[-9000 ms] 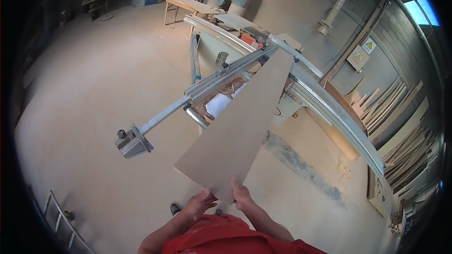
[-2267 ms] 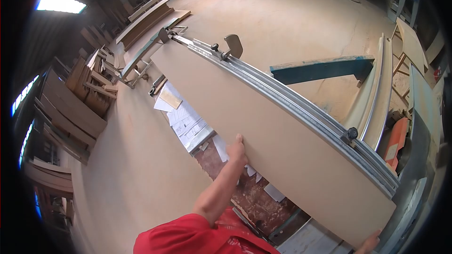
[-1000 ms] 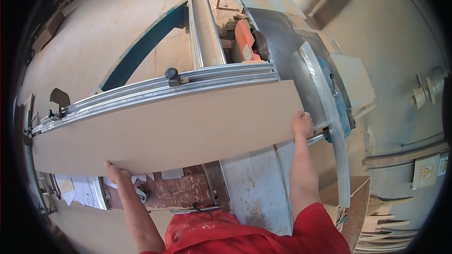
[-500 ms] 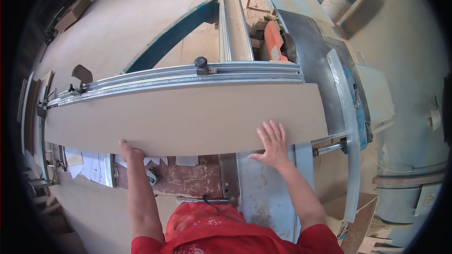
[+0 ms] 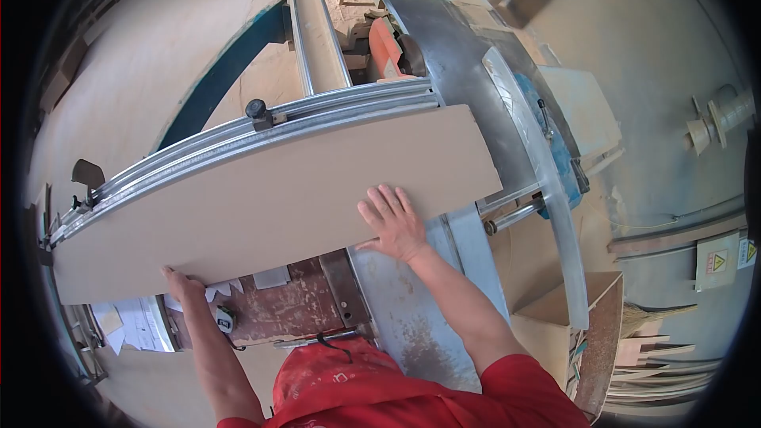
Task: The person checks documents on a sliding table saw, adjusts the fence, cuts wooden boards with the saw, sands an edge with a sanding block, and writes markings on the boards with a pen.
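Note:
A long tan board (image 5: 277, 190) lies across the saw table, its far edge along the metal fence rail (image 5: 317, 111). My left hand (image 5: 184, 285) holds the board's near edge toward the left, the thumb on top and the other fingers hidden beneath. My right hand (image 5: 394, 223) rests flat on the board right of its middle, fingers spread, gripping nothing. A black-knobbed stop (image 5: 258, 114) sits on the rail beyond the board.
An orange blade guard (image 5: 385, 49) stands past the rail. Papers (image 5: 135, 323) and a tape measure (image 5: 226, 318) lie on the red-brown surface (image 5: 293, 301) near me. At the right are a metal rip fence (image 5: 547, 182), a wooden box (image 5: 590, 325) and stacked strips (image 5: 658, 376).
My right hand has let go of the board's right end and moved left onto its top, fingers spread. My left hand stays at the near edge. The camera view has turned.

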